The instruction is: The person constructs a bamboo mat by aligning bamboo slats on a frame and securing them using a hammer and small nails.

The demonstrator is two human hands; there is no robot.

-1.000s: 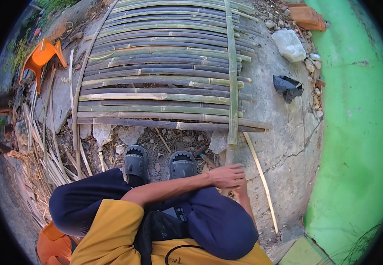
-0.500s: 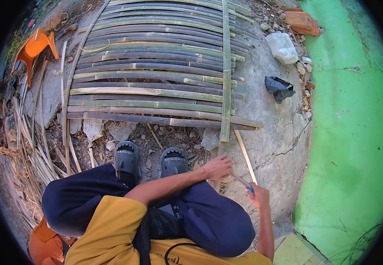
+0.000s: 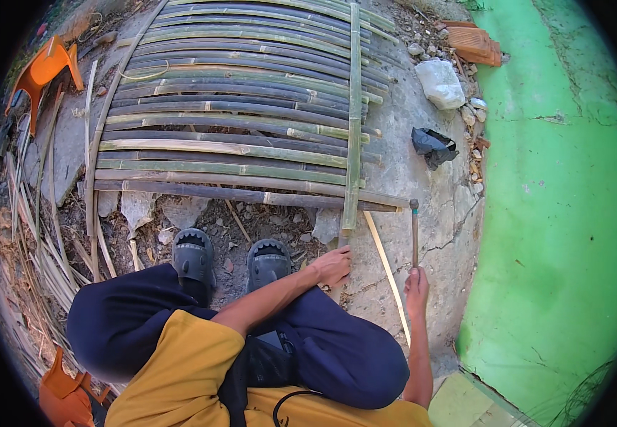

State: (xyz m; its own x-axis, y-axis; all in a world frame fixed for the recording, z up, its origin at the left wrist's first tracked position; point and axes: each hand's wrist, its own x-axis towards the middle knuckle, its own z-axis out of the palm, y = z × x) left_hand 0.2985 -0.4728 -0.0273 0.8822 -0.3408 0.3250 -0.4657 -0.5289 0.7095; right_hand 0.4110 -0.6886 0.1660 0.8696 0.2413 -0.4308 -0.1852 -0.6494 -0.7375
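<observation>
A hammer (image 3: 414, 238) stands out from my right hand (image 3: 416, 286), which is closed round the lower part of its handle. Its dark head, with a teal band below it, points away from me beside the slat ends. My left hand (image 3: 332, 267) is closed at the near end of a long bamboo strip (image 3: 353, 142); the fingers partly hide what lies under them. That strip runs away from me across the right part of a row of bamboo slats (image 3: 216, 148). A thin pale bamboo stick (image 3: 386, 267) lies on the concrete between my hands.
My feet in grey slippers (image 3: 269, 265) rest before the slats. Orange plastic chairs (image 3: 46, 65) stand at left, near loose bamboo splints (image 3: 27, 206). A black plastic bag (image 3: 434, 147), a white block (image 3: 440, 84) and stones lie beside the green wall (image 3: 550, 213) at right.
My right hand has moved forward, and the hammer has swung from pointing at my left hand to pointing away from me. The view has shifted slightly right.
</observation>
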